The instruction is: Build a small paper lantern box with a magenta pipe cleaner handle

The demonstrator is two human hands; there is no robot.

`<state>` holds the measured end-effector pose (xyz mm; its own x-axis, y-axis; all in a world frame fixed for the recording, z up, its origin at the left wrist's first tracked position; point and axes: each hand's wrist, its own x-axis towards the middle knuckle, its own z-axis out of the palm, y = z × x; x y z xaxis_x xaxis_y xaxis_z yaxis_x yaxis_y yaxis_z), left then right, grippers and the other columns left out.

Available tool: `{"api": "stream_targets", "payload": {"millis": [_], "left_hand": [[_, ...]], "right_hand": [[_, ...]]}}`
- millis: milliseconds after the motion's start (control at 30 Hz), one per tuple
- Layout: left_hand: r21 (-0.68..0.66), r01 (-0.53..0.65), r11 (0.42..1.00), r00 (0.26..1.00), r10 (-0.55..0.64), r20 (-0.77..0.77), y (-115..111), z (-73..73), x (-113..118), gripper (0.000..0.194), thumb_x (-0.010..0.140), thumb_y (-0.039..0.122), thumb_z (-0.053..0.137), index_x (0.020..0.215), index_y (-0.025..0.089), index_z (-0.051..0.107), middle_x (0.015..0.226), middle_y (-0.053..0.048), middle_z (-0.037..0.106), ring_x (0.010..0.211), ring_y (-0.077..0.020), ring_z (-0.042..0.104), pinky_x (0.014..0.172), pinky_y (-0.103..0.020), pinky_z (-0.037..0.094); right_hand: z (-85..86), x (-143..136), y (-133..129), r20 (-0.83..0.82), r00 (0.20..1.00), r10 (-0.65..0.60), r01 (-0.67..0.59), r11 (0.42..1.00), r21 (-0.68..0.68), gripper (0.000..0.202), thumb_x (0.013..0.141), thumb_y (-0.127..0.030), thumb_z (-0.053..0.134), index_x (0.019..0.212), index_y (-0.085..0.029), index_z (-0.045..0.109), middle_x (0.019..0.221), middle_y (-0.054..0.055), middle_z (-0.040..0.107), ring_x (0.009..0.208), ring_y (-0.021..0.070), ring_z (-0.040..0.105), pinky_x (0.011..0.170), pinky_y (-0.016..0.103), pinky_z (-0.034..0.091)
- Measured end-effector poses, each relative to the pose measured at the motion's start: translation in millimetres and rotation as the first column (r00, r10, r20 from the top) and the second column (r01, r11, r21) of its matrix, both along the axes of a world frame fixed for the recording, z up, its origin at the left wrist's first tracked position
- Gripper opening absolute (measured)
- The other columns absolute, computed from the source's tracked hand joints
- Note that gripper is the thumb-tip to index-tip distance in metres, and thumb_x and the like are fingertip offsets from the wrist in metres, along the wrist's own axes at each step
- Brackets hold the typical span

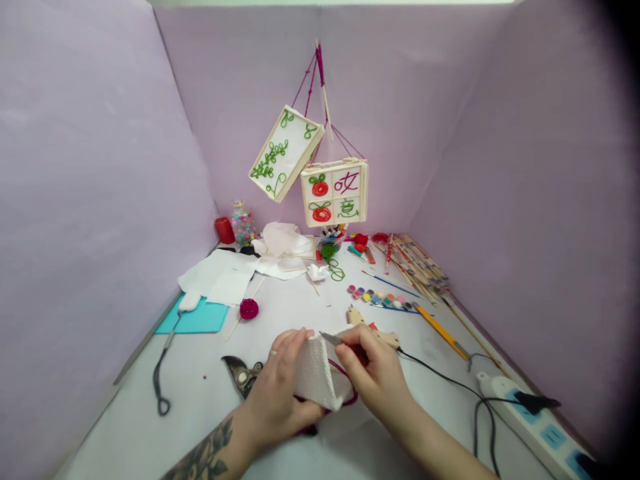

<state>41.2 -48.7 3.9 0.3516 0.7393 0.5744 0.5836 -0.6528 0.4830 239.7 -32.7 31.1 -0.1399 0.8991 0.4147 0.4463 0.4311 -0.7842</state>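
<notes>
My left hand (273,387) is closed around a white textured piece (314,375), folded or box-like, and keeps it tilted up in front of me. In my right hand (377,367) is a pointed metal tool (329,339), pinched between thumb and fingers. Its tip is at the piece's upper edge; whether it touches cannot be made out. A loop of dark magenta cord (356,392) hangs by the piece's right side. Just left of my left hand lie dark-handled shears (241,375), partly covered. Behind my right hand is a cream glue gun (387,337).
Two decorated frames (285,155) hang at the back. Paint pots (380,297), brushes and a yellow pencil-like stick (443,331) lie right. A power strip (537,423) with black cables stands near right. Magenta yarn (249,309), a turquoise sheet (200,319) and white cloth (220,273) are left.
</notes>
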Motion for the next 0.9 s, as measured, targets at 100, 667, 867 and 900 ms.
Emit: {"api": "stream_targets", "payload": {"millis": [100, 667, 867, 900], "left_hand": [[-0.047, 0.004, 0.999, 0.999, -0.002, 0.041, -0.6, 1.4, -2.1, 0.107, 0.064, 0.018, 0.075, 0.15, 0.024, 0.011, 0.132, -0.018, 0.047, 0.124, -0.0351, 0.049, 0.1, -0.057, 0.047], [-0.42, 0.33, 0.845, 0.845, -0.066, 0.531, 2.4, 8.9, -10.6, 0.086, 0.072, 0.025, 0.073, 0.14, 0.033, 0.022, 0.14, -0.012, 0.033, 0.122, -0.0303, 0.053, 0.1, -0.051, 0.049], [-0.472, 0.305, 0.827, 0.892, -0.074, 0.446, 0.3, 4.9, -16.0, 0.093, 0.066, 0.028, 0.078, 0.143, 0.032, 0.027, 0.14, -0.014, 0.035, 0.123, -0.0335, 0.051, 0.093, -0.051, 0.054], [-0.474, 0.306, 0.826, 0.898, -0.085, 0.432, -0.4, 5.0, -15.8, 0.092, 0.066, 0.027, 0.078, 0.143, 0.032, 0.028, 0.139, -0.014, 0.036, 0.124, -0.034, 0.05, 0.093, -0.051, 0.054]], "right_hand": [[-2.4, 6.7, 5.0, -0.145, 0.987, -0.063, 0.059, 0.998, -0.028, 0.02, 0.09, -0.04, 0.056, 0.089, -0.02, 0.058, 0.073, 0.0, 0.057, 0.061, 0.0137, 0.052, 0.055, 0.025, 0.041], [-21.6, 20.7, 25.9, -0.68, 0.715, -0.163, -0.169, 0.903, -0.395, 0.04, 0.081, -0.053, 0.07, 0.099, -0.018, 0.062, 0.057, -0.007, 0.036, 0.049, 0.0078, 0.029, 0.047, 0.022, 0.024], [-24.8, 23.2, 24.3, -0.661, 0.736, -0.146, -0.149, 0.917, -0.369, 0.04, 0.081, -0.05, 0.07, 0.106, -0.018, 0.067, 0.064, -0.004, 0.044, 0.053, 0.0101, 0.035, 0.051, 0.025, 0.029], [-24.6, 23.6, 23.8, -0.648, 0.749, -0.137, -0.145, 0.921, -0.363, 0.04, 0.08, -0.05, 0.07, 0.105, -0.018, 0.068, 0.065, -0.003, 0.045, 0.053, 0.0104, 0.036, 0.051, 0.025, 0.029]]}}
